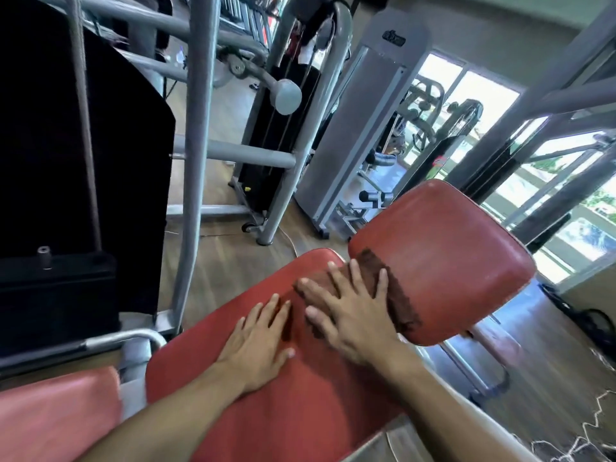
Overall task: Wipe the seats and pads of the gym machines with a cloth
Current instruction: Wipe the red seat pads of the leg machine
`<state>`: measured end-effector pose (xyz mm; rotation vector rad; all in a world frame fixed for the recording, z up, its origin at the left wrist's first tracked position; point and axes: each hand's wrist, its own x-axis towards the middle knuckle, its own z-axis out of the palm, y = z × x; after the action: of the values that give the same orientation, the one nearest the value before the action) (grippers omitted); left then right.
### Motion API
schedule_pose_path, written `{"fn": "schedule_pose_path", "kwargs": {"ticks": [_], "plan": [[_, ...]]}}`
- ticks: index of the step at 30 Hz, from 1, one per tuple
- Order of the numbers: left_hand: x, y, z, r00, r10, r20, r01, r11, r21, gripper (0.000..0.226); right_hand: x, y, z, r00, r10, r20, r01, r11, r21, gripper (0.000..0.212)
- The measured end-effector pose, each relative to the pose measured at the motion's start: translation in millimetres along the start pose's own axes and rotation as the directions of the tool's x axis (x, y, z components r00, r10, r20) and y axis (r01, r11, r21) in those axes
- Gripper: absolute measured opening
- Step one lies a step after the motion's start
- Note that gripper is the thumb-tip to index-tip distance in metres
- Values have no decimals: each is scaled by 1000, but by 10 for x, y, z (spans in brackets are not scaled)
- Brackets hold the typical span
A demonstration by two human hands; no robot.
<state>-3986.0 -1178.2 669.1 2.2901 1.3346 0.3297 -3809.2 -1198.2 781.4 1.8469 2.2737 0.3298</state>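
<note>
A long red padded bench pad (pixel 283 405) runs from the lower middle up to the centre, and a second red pad (pixel 443 258) adjoins it at the upper right. A brown cloth (pixel 396 291) lies across the gap between the two pads. My right hand (pixel 350 311) presses flat on the cloth with fingers spread. My left hand (pixel 260 345) lies flat and open on the long pad, just left of the cloth, holding nothing. A third, paler red pad (pixel 56 415) shows at the lower left.
A black weight stack (pixel 83 181) and grey steel frame post (pixel 196 128) stand close on the left. More grey machines (pixel 360 128) fill the background on a wooden floor (pixel 226 261). Bright windows (pixel 483 105) are at the right. A chrome handle (pixel 133 338) sits beside the bench.
</note>
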Motion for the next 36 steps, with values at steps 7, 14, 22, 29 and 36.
{"fn": "schedule_pose_path", "kwargs": {"ticks": [7,14,22,29,36], "plan": [[-59,-331,73,962,-155,-226,125,982,-143,60,327,-357,223,990,-36,136,37,999,-3,69],[181,368,10,903,-71,-423,-43,966,-254,65,284,264,-248,993,-93,-68,77,976,-204,49],[530,842,149,935,0,-355,-104,956,-274,69,164,768,-502,998,-1,-64,-26,907,-421,55],[668,1005,142,909,-130,-395,10,956,-292,71,135,764,-477,996,18,-85,-56,878,-475,62],[330,1073,443,903,-203,-378,64,936,-347,77,106,693,-436,999,-10,-43,-12,871,-491,62]]}}
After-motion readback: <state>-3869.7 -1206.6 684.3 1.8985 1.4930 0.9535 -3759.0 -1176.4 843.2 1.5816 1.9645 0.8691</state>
